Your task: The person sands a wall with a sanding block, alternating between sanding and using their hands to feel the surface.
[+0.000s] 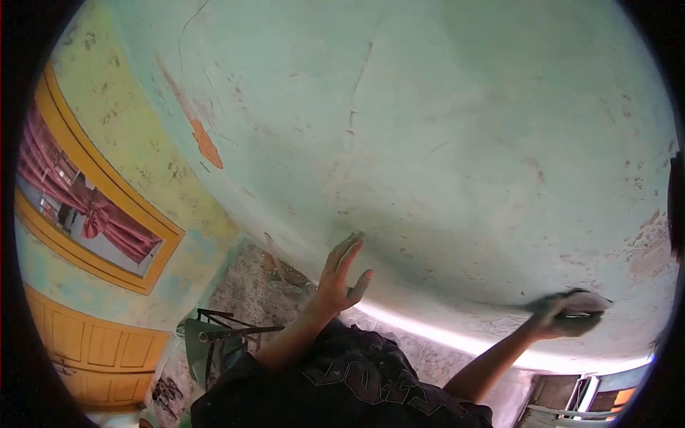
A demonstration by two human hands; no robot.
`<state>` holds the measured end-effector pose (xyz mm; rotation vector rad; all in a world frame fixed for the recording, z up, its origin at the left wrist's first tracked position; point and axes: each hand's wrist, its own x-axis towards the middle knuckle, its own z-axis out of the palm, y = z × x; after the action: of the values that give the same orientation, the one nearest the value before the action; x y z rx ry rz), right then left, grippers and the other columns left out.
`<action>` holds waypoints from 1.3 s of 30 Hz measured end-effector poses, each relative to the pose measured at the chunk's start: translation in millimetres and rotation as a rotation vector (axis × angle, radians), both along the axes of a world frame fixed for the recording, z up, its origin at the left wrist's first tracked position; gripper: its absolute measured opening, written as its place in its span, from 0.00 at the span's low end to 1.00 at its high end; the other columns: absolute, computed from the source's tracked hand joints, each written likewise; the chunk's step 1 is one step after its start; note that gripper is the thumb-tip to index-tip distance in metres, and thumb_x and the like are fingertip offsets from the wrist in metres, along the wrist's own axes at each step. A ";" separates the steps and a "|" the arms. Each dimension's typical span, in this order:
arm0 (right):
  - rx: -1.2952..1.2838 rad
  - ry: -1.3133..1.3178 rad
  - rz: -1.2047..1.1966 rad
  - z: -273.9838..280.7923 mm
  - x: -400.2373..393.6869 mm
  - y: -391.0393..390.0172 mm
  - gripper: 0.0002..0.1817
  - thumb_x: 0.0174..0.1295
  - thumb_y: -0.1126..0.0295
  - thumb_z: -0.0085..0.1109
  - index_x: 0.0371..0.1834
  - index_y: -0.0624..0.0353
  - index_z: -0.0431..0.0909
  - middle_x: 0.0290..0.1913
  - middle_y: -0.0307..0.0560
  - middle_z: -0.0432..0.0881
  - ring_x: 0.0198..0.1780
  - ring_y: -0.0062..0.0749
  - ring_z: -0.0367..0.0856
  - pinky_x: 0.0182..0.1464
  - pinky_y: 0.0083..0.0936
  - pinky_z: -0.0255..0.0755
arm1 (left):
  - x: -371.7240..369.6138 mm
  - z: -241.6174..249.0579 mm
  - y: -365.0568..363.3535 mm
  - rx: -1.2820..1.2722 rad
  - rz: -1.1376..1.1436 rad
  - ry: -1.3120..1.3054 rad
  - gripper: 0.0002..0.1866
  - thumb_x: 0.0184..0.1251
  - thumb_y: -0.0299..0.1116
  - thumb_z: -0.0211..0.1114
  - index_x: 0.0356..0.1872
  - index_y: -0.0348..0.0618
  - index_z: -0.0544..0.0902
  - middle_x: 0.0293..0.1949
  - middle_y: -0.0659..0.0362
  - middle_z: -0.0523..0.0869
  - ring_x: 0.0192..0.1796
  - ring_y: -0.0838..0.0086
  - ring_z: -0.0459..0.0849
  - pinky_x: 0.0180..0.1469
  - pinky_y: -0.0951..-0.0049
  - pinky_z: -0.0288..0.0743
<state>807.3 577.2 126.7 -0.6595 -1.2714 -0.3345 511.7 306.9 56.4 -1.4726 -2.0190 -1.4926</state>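
Observation:
A pale green wall with cracks and scuffed paint fills most of the view. My left hand is raised in front of it, fingers stretched and thumb apart, holding nothing. Over at the right, my right hand grips a dark grey piece of sandpaper against the lower part of the wall. Motion smears the fingers and the sheet a little. A bare orange patch shows where paint has flaked off at the left.
On the left is a yellow-framed window with a tied pink curtain, above yellow wooden panels. A green chair-like object with dark metal bars stands on the mottled floor. Shelving sits at the lower right.

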 end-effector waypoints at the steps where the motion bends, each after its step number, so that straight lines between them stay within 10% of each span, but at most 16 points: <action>1: -0.080 0.097 -0.008 9.0 -3.2 -6.5 0.51 0.60 0.43 0.58 0.71 0.72 0.45 0.71 0.67 0.50 0.71 0.53 0.54 0.72 0.47 0.50 | -2.0 -1.4 -2.6 0.005 -0.040 -0.045 0.32 0.60 0.30 0.65 0.65 0.36 0.65 0.62 0.45 0.71 0.64 0.51 0.70 0.64 0.57 0.65; 4: -0.071 0.074 -0.039 -2.1 -28.6 -10.5 0.45 0.64 0.48 0.56 0.70 0.71 0.47 0.71 0.66 0.52 0.72 0.50 0.53 0.71 0.46 0.51 | -12.5 -13.9 -9.7 -0.063 -0.104 -0.072 0.30 0.60 0.29 0.64 0.64 0.37 0.66 0.60 0.46 0.74 0.60 0.53 0.73 0.60 0.58 0.69; 7: -0.302 0.693 0.656 -45.4 -81.4 -26.7 0.49 0.53 0.44 0.65 0.68 0.68 0.57 0.60 0.52 0.68 0.62 0.35 0.66 0.66 0.35 0.58 | -21.9 -8.8 -15.8 -0.101 -0.191 0.018 0.33 0.60 0.27 0.65 0.66 0.38 0.63 0.55 0.47 0.78 0.56 0.54 0.78 0.57 0.57 0.72; 9: -0.064 -0.171 0.075 -24.2 -94.4 -52.5 0.57 0.45 0.49 0.72 0.71 0.70 0.49 0.68 0.57 0.60 0.69 0.43 0.59 0.71 0.40 0.50 | -25.5 -5.7 -20.7 -0.044 -0.239 -0.018 0.34 0.59 0.26 0.65 0.67 0.38 0.60 0.53 0.46 0.79 0.54 0.54 0.79 0.57 0.57 0.72; 12: -0.055 0.142 0.031 28.4 -106.3 -57.7 0.59 0.43 0.55 0.72 0.72 0.71 0.43 0.71 0.61 0.53 0.72 0.48 0.54 0.72 0.42 0.47 | -38.1 -7.6 -23.6 0.066 -0.308 -0.061 0.37 0.59 0.25 0.64 0.68 0.38 0.55 0.50 0.44 0.81 0.50 0.55 0.82 0.56 0.57 0.73; 16: -0.170 -0.140 0.087 22.3 -161.4 -101.5 0.60 0.45 0.49 0.69 0.72 0.72 0.41 0.71 0.65 0.52 0.74 0.52 0.49 0.73 0.45 0.46 | -58.0 -11.8 -32.0 0.097 -0.395 -0.087 0.38 0.60 0.23 0.63 0.70 0.37 0.52 0.50 0.41 0.80 0.49 0.56 0.83 0.55 0.56 0.72; 19: 0.011 -0.378 0.225 -4.6 -210.7 -160.8 0.73 0.27 0.35 0.75 0.70 0.75 0.46 0.66 0.66 0.58 0.67 0.56 0.60 0.70 0.48 0.52 | -60.6 1.6 -41.9 0.122 -0.495 -0.265 0.37 0.64 0.26 0.61 0.70 0.35 0.51 0.53 0.42 0.78 0.50 0.57 0.82 0.57 0.57 0.71; 26: -0.251 -0.152 1.226 -44.3 -232.2 -209.0 0.66 0.42 0.45 0.74 0.75 0.55 0.35 0.66 0.65 0.57 0.68 0.53 0.61 0.69 0.46 0.55 | -73.8 11.9 -42.8 0.339 -0.711 -0.622 0.33 0.73 0.39 0.52 0.70 0.34 0.51 0.56 0.41 0.73 0.57 0.57 0.75 0.59 0.58 0.67; 28: -0.771 0.321 1.995 -33.2 -234.6 -220.6 0.65 0.40 0.34 0.69 0.76 0.48 0.40 0.67 0.65 0.61 0.68 0.52 0.61 0.70 0.50 0.52 | -78.7 12.3 -39.8 0.286 -0.720 -0.645 0.33 0.73 0.41 0.52 0.71 0.35 0.51 0.58 0.41 0.71 0.58 0.58 0.74 0.61 0.58 0.65; 29: -1.430 0.105 1.670 8.6 -234.9 -224.5 0.62 0.45 0.30 0.62 0.76 0.51 0.40 0.71 0.58 0.57 0.70 0.53 0.59 0.69 0.53 0.55 | -80.9 14.3 -37.8 0.247 -0.724 -0.632 0.33 0.73 0.41 0.52 0.71 0.36 0.51 0.60 0.42 0.70 0.59 0.58 0.74 0.62 0.59 0.64; 30: -1.424 0.115 1.662 5.1 -234.3 -225.3 0.62 0.45 0.30 0.62 0.76 0.51 0.40 0.71 0.58 0.57 0.70 0.53 0.59 0.69 0.53 0.55 | -82.2 16.2 -36.8 0.210 -0.728 -0.617 0.34 0.73 0.40 0.53 0.72 0.36 0.51 0.62 0.42 0.69 0.59 0.59 0.73 0.63 0.59 0.63; 32: -1.181 0.957 2.212 -13.4 -231.7 -223.6 0.59 0.48 0.26 0.53 0.76 0.50 0.43 0.72 0.54 0.56 0.72 0.55 0.57 0.68 0.55 0.58 | -82.8 19.5 -37.5 0.184 -0.733 -0.617 0.34 0.72 0.40 0.53 0.72 0.37 0.50 0.63 0.42 0.68 0.60 0.59 0.72 0.63 0.59 0.62; 39: -1.008 0.873 2.521 -27.5 -228.6 -228.6 0.56 0.53 0.23 0.39 0.76 0.52 0.44 0.74 0.55 0.52 0.72 0.58 0.54 0.66 0.60 0.57 | -82.0 22.5 -42.0 0.175 -0.696 -0.638 0.40 0.67 0.47 0.60 0.72 0.40 0.51 0.68 0.46 0.62 0.68 0.59 0.64 0.68 0.58 0.56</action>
<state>578.7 348.6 99.2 0.4181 -0.4631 2.4309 429.6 264.9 78.9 -1.9026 -1.6236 -2.6190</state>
